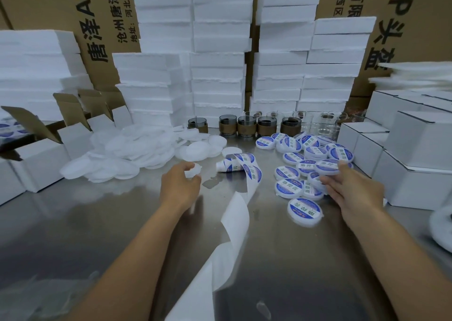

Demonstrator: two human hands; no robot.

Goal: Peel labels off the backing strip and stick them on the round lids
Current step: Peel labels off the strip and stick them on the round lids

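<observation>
two hands reach over a steel bench (73, 235). the left hand (179, 186) is out in front on the left, its fingers curled around a plain lid (193, 171), white and unlabelled, held just above the bench. the right hand (354, 193) is at the near edge of the labelled pile (292, 157). its thumb lies on the rim of a labelled lid (326, 167) and its fingers are stretched out below. the lid is blurred, and i cannot tell whether it is pinched or only touched.

between the hands lies the roll (234, 163) of blue and white labels, on its side. the strip (234, 222) runs from it toward the viewer in loose curls. labels show on the stretch nearest the roll, and the rest of the strip is bare white. behind the left hand sits a heap (117, 154) of unlabelled lids. most of the labelled pile lies face up, and one lid (305, 209) sits apart, nearer the viewer.

behind the lids stands a row of dark cups (247, 126) with brown sleeves, and clear glasses (325, 122) beside them on the right. stacks of foam blocks (220, 39) rise behind them against printed cartons (97, 22). white boxes (415, 149) are stacked on the right. more boxes with open flaps (41, 159) stand on the left.
</observation>
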